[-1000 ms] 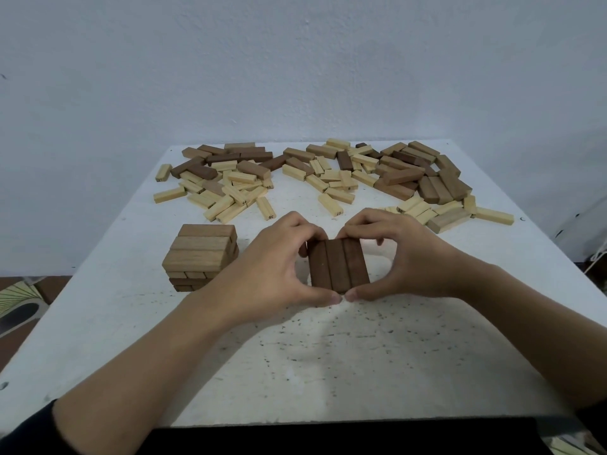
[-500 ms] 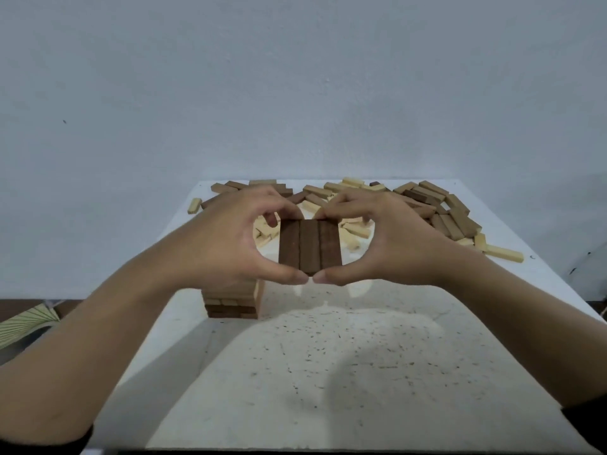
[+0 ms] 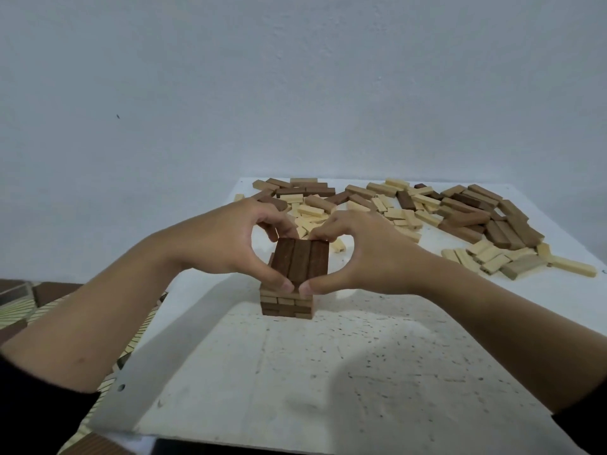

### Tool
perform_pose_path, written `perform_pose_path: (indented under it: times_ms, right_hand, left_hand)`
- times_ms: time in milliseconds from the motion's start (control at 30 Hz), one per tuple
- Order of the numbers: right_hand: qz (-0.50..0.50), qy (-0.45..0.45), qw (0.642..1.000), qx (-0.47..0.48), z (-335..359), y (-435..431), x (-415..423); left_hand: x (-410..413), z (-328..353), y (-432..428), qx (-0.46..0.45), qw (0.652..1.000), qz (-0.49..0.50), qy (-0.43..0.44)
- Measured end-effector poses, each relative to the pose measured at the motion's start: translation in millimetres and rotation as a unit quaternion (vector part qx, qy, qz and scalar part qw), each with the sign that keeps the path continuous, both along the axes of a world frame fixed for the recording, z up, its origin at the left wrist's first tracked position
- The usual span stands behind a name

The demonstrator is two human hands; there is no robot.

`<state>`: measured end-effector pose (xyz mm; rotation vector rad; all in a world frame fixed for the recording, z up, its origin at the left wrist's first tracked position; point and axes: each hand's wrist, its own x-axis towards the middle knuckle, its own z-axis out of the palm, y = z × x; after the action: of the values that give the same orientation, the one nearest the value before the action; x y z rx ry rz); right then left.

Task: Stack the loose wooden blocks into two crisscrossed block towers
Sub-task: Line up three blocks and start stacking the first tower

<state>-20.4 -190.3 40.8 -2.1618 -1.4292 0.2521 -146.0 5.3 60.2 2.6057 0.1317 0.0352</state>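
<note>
Over the short tower (image 3: 287, 303) near the left edge of the table (image 3: 361, 389), you hold a layer of three dark blocks (image 3: 302, 262) pressed side by side. Your left hand (image 3: 226, 244) and right hand (image 3: 358, 257) each curl round it, thumbs pinching the near ends and fingers on the far ends. The layer tips slightly toward you at the tower's top; your thumbs hide the joint, so whether it already touches cannot be told. This looks like the placing step on the first tower. Next, lower the layer level, square with the sides and crossing the layer beneath, then release both hands together so nothing shifts. The loose blocks (image 3: 427, 208) lie heaped along the far edge, well apart, and no second tower shows yet.
</note>
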Motion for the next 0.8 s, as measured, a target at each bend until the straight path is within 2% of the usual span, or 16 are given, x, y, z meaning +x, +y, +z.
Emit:
perform_pose_path:
  times_ms: [800]
  right_hand:
    - [-0.016,-0.008,0.999,-0.034,-13.3,15.6,-5.0]
  left_hand:
    - [-0.5,-21.1,20.9,-0.005,1.000,0.003,0.024]
